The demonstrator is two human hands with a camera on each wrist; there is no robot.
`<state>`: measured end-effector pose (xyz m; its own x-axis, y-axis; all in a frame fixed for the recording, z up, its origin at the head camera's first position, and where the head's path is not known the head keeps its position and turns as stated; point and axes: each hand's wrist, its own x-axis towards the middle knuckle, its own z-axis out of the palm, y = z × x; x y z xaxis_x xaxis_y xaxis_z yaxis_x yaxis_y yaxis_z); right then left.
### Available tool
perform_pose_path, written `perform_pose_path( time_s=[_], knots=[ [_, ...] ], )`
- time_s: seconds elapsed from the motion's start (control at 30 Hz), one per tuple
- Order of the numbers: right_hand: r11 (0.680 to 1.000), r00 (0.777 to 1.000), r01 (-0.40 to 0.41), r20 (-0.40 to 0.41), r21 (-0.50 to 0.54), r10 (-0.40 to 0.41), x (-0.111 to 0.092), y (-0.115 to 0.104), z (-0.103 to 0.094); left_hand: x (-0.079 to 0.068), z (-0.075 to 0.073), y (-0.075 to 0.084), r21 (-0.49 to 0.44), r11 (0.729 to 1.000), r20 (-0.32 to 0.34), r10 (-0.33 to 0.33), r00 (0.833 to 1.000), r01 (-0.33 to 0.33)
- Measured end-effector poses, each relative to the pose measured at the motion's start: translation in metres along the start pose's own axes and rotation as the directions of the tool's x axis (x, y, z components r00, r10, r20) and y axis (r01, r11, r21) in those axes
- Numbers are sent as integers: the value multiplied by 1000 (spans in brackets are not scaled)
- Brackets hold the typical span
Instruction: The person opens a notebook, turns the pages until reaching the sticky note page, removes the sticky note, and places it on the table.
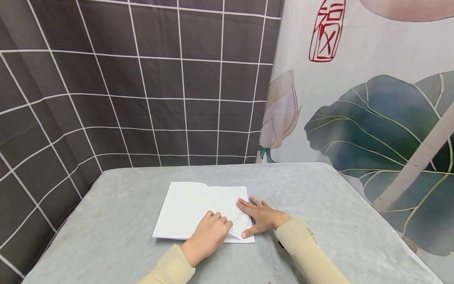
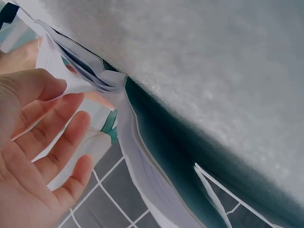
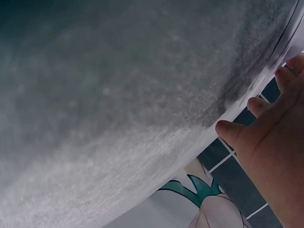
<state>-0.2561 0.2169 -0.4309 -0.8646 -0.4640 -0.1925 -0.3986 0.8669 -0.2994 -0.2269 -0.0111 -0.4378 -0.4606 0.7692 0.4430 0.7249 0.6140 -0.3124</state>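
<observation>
An open book with blank white pages (image 1: 188, 209) lies on the table in the head view. My left hand (image 1: 209, 233) is over the lower part of its right page. In the left wrist view, the thumb and index finger of that left hand (image 2: 42, 137) pinch a white page (image 2: 78, 85), which lifts and bends near the book's lower edge. Spread out, my right hand (image 1: 260, 217) rests on the right edge of the book, thumb near its lower corner. Only part of the right hand (image 3: 270, 137) shows in the right wrist view, beside the book's edge.
A grey cloth covers the table (image 1: 117, 221). Behind it hangs a dark curtain with a white grid (image 1: 159, 79). To the right is a pale curtain (image 1: 298, 43) printed with a lotus bud, large leaves and a red seal.
</observation>
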Motion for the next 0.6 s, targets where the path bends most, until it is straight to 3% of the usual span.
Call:
perform_pose_path(
  time_s=[0.13, 0.3, 0.47, 0.6],
  knots=[
    [1000, 1000, -19, -23, 3, 19, -2, 1, -1, -2, 1, -4, -86, 995, -3, -48, 999, 47],
    [998, 998, -54, -41, 18, 54, -3, 6, -2, -4, 1, -10, -214, 970, -46, -131, 990, 118],
    [997, 997, -66, -39, 30, 67, -4, 8, -2, -4, 1, -16, -323, 924, -78, -239, 968, 203],
    [995, 996, -83, -22, 48, 84, -4, 9, -1, -4, -3, -20, -387, 878, -72, -333, 940, 281]
  ],
)
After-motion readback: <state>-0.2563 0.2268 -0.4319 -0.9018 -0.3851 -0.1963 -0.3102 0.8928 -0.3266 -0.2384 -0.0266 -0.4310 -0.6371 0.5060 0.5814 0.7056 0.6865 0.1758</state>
